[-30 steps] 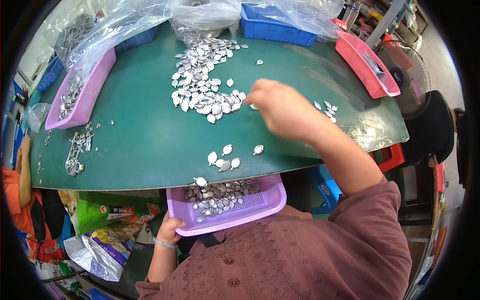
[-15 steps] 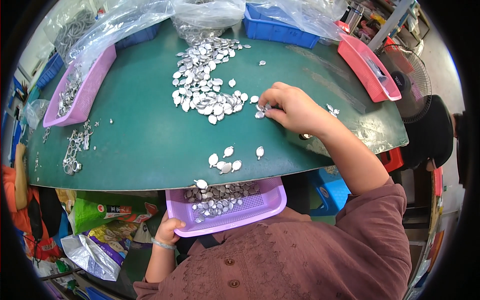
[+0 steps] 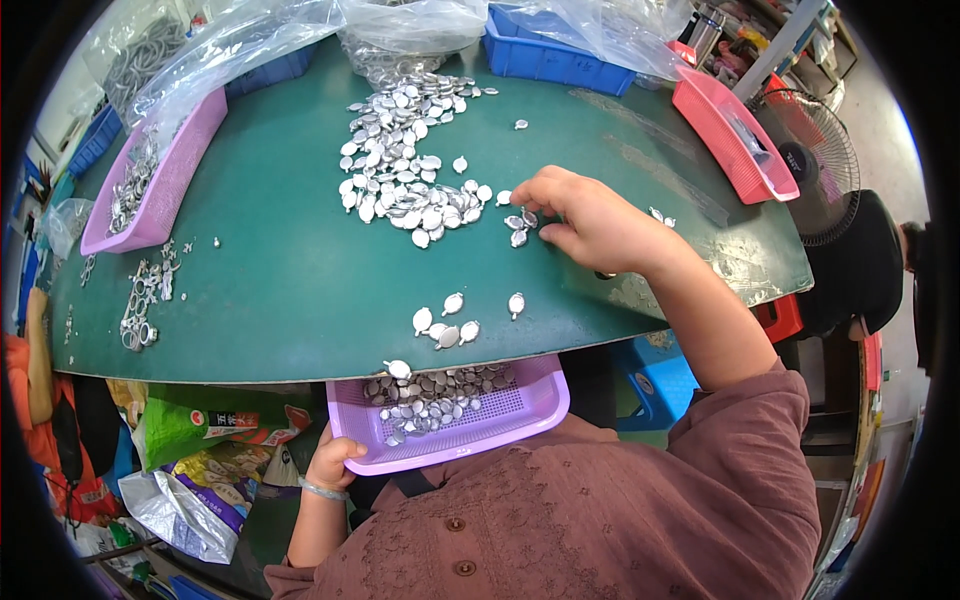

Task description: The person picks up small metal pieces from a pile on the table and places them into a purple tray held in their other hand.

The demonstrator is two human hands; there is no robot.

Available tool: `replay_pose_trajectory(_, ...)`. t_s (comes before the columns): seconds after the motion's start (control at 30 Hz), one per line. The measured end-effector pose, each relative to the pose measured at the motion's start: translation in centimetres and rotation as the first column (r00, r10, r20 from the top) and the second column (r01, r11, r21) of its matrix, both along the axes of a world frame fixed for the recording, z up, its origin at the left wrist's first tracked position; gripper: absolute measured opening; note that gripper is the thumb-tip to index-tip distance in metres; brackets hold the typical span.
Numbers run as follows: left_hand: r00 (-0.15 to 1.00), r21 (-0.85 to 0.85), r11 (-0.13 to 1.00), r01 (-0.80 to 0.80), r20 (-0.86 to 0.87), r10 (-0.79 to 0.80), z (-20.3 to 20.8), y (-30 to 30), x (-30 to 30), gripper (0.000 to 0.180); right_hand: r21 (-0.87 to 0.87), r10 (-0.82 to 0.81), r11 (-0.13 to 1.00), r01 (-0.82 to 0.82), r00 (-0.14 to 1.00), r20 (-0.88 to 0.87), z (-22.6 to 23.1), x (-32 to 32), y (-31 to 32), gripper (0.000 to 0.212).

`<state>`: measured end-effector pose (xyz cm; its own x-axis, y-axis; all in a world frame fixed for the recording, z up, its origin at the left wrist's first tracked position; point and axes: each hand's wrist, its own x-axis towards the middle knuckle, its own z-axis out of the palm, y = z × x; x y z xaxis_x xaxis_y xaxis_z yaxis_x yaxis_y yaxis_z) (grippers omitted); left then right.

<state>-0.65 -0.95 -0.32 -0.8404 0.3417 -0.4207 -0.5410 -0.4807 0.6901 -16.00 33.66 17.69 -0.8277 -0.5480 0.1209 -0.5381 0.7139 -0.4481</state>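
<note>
My left hand (image 3: 336,463) grips the near left corner of a purple plastic basket (image 3: 470,452), held just under the table's front edge. Silvery oval metal pieces with small end tabs (image 3: 425,400) lie in its left and middle part. Over the table, my right hand (image 3: 592,215) has thumb and fingers apart. Beside its fingertips rests a small cluster of the same pieces (image 3: 518,228); one piece may be touching a finger. To the left spreads a large pile of these metal pieces (image 3: 400,170). Several loose ones (image 3: 447,335) lie nearer the front edge.
On the green table (image 3: 270,270), a lilac basket of metal parts (image 3: 165,205) stands left, near small ring-like parts (image 3: 145,300). Blue trays (image 3: 555,62) and clear plastic bags (image 3: 410,25) line the back. A pink basket (image 3: 735,145) and a fan (image 3: 825,160) are at right.
My right fingers have spread and drawn slightly away from the cluster, leaving metal pieces on the table that they were pinching or touching. My left hand and the purple basket stay put.
</note>
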Motion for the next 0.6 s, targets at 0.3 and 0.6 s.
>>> replay_pose_trajectory(0.3, 1.000, 0.011, 1.000, 0.007, -0.004, -0.007, 0.1, 0.1, 0.0, 0.072, 0.005, 0.067, 0.998, -0.067, 0.997, 0.041, 0.4, 1.0, -1.1, 0.039)
replay_pose_trajectory(0.6, 1.000, 0.017, 1.000, 0.022, 0.003, -0.022, -0.6, -0.4, 0.0, 0.072, 0.037, 0.159, 0.987, -0.157, 0.986, -0.058, -0.1, 0.9, -0.5, 0.034)
